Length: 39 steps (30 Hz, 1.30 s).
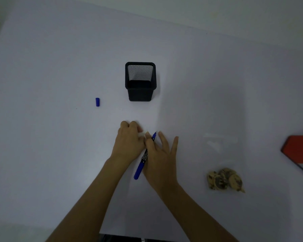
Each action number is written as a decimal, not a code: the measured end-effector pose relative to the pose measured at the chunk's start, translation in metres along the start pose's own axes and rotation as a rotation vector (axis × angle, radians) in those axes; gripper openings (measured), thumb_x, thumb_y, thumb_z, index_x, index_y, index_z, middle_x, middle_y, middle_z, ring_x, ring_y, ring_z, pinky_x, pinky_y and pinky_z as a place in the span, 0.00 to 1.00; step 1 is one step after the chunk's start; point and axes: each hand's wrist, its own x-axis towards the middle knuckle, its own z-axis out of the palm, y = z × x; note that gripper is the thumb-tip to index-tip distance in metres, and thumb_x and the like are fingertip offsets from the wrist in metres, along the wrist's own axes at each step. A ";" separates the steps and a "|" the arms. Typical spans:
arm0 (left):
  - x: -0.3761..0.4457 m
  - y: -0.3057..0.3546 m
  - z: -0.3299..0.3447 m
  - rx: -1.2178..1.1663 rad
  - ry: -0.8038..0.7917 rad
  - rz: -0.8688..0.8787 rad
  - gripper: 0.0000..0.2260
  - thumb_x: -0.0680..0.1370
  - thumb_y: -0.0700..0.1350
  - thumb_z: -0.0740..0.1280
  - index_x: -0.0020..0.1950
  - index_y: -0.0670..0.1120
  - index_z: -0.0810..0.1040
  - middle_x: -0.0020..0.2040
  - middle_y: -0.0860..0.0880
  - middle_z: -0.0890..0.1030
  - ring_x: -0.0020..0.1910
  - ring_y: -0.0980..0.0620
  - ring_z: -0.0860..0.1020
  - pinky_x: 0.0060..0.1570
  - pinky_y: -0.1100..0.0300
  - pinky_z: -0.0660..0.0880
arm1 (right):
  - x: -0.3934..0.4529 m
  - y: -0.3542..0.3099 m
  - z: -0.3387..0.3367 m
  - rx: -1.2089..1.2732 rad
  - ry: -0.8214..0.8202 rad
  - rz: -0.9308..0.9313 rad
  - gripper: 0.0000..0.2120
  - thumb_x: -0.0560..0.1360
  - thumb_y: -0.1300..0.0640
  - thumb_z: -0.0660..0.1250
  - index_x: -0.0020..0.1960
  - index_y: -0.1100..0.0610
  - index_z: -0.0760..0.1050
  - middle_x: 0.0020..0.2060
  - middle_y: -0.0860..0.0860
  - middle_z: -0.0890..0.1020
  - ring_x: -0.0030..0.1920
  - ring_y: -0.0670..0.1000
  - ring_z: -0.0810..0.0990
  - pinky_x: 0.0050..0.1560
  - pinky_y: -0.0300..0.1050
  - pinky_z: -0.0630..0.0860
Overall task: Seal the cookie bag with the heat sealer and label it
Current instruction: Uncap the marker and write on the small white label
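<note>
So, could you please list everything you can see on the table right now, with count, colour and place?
table: one, white, fills the view
pen holder: one, black mesh, upright, centre
marker cap: one, blue, left of the holder
marker: one, blue, uncapped, in the right hand
label: one, small, white, under the left fingers
cookie bag: one, clear, brown cookies, right
heat sealer: one, orange, right edge
left hand: pressing the label
right hand: holding the marker

A pale tabletop is filling the view. A black mesh pen cup is standing upright near its middle, and a blue marker cap is lying well to its left. A clear cookie bag is lying flat toward the right, and an orange heat sealer is sitting at the right edge.
</note>
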 end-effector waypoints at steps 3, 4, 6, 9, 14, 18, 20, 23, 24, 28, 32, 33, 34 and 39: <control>0.000 -0.001 -0.003 -0.040 0.014 0.012 0.09 0.77 0.48 0.67 0.48 0.42 0.75 0.49 0.46 0.72 0.43 0.53 0.72 0.36 0.70 0.65 | 0.000 -0.001 -0.001 -0.006 -0.017 0.011 0.29 0.59 0.59 0.78 0.56 0.55 0.68 0.54 0.51 0.84 0.68 0.61 0.71 0.69 0.71 0.52; -0.001 -0.001 -0.003 -0.038 0.029 0.014 0.08 0.77 0.47 0.66 0.48 0.42 0.75 0.48 0.48 0.72 0.42 0.54 0.71 0.36 0.71 0.66 | 0.000 -0.002 -0.001 -0.003 -0.027 0.013 0.29 0.59 0.60 0.77 0.56 0.55 0.69 0.56 0.51 0.83 0.68 0.61 0.71 0.69 0.71 0.52; -0.004 -0.001 -0.004 -0.060 0.066 0.016 0.05 0.78 0.44 0.66 0.45 0.43 0.75 0.44 0.50 0.74 0.37 0.58 0.71 0.37 0.70 0.71 | 0.001 -0.002 -0.001 0.007 -0.037 0.024 0.29 0.60 0.61 0.77 0.58 0.56 0.70 0.58 0.51 0.82 0.68 0.61 0.71 0.69 0.72 0.51; -0.007 0.000 -0.005 -0.174 0.125 -0.027 0.04 0.77 0.42 0.67 0.42 0.45 0.76 0.39 0.52 0.78 0.34 0.62 0.73 0.36 0.77 0.71 | 0.004 -0.002 -0.007 0.141 0.011 0.085 0.22 0.65 0.65 0.73 0.58 0.60 0.74 0.53 0.53 0.83 0.68 0.60 0.71 0.71 0.70 0.51; -0.011 0.012 -0.003 -0.340 0.172 -0.187 0.04 0.76 0.42 0.68 0.44 0.42 0.80 0.38 0.49 0.81 0.33 0.58 0.77 0.31 0.74 0.72 | 0.012 -0.006 -0.030 0.523 0.040 0.128 0.11 0.70 0.67 0.68 0.47 0.55 0.70 0.40 0.49 0.77 0.41 0.47 0.76 0.42 0.38 0.76; -0.012 0.022 -0.004 -0.389 0.165 -0.217 0.05 0.76 0.42 0.67 0.43 0.42 0.79 0.35 0.50 0.80 0.30 0.57 0.76 0.28 0.75 0.72 | 0.017 -0.008 -0.033 0.481 0.022 0.093 0.08 0.75 0.64 0.66 0.46 0.57 0.67 0.32 0.45 0.70 0.28 0.42 0.67 0.30 0.32 0.69; -0.013 0.026 -0.004 -0.362 0.141 -0.197 0.05 0.77 0.43 0.67 0.43 0.43 0.80 0.36 0.50 0.81 0.31 0.58 0.77 0.29 0.73 0.71 | 0.021 -0.007 -0.035 0.458 0.034 0.104 0.07 0.77 0.63 0.64 0.45 0.57 0.66 0.31 0.47 0.69 0.27 0.42 0.65 0.28 0.31 0.65; -0.013 0.032 -0.003 -0.330 0.121 -0.171 0.04 0.76 0.40 0.67 0.45 0.42 0.81 0.39 0.48 0.82 0.34 0.57 0.78 0.34 0.72 0.71 | 0.027 -0.008 -0.037 0.433 0.043 0.125 0.09 0.79 0.62 0.61 0.43 0.55 0.62 0.30 0.49 0.71 0.28 0.43 0.66 0.28 0.34 0.66; -0.013 0.033 -0.004 -0.323 0.123 -0.164 0.04 0.76 0.39 0.66 0.45 0.41 0.81 0.40 0.48 0.82 0.35 0.56 0.78 0.35 0.71 0.71 | 0.029 -0.009 -0.038 0.422 0.044 0.130 0.09 0.79 0.61 0.61 0.43 0.55 0.62 0.30 0.50 0.71 0.28 0.44 0.67 0.28 0.36 0.67; -0.012 0.039 -0.007 -0.298 0.103 -0.115 0.07 0.77 0.44 0.66 0.46 0.42 0.82 0.39 0.50 0.81 0.33 0.60 0.76 0.35 0.73 0.69 | 0.029 -0.005 -0.043 0.479 -0.002 0.197 0.07 0.79 0.63 0.60 0.43 0.56 0.63 0.32 0.53 0.73 0.31 0.47 0.69 0.32 0.45 0.73; -0.013 0.046 -0.008 -0.281 0.071 -0.068 0.09 0.78 0.41 0.62 0.44 0.44 0.81 0.38 0.51 0.80 0.32 0.60 0.75 0.31 0.75 0.69 | 0.030 0.001 -0.052 0.589 -0.015 0.307 0.07 0.75 0.68 0.61 0.50 0.58 0.70 0.38 0.57 0.77 0.37 0.52 0.73 0.36 0.46 0.69; -0.013 0.047 -0.007 -0.283 0.077 -0.064 0.09 0.78 0.40 0.61 0.42 0.44 0.81 0.37 0.50 0.80 0.31 0.59 0.75 0.30 0.76 0.70 | 0.030 0.002 -0.054 0.592 -0.011 0.302 0.07 0.75 0.68 0.61 0.50 0.58 0.71 0.37 0.56 0.77 0.37 0.53 0.73 0.36 0.46 0.69; -0.013 0.047 -0.007 -0.287 0.090 -0.056 0.09 0.78 0.40 0.61 0.42 0.44 0.80 0.38 0.50 0.80 0.32 0.58 0.75 0.32 0.77 0.70 | 0.030 0.003 -0.055 0.612 -0.001 0.305 0.07 0.75 0.67 0.60 0.49 0.58 0.71 0.37 0.56 0.77 0.36 0.54 0.74 0.35 0.46 0.70; -0.009 0.042 0.004 -0.338 0.114 -0.016 0.08 0.79 0.45 0.63 0.56 0.45 0.76 0.53 0.51 0.76 0.48 0.57 0.73 0.40 0.76 0.65 | 0.033 0.010 -0.056 0.631 0.126 0.268 0.07 0.77 0.54 0.58 0.42 0.55 0.67 0.31 0.53 0.74 0.29 0.50 0.72 0.33 0.46 0.74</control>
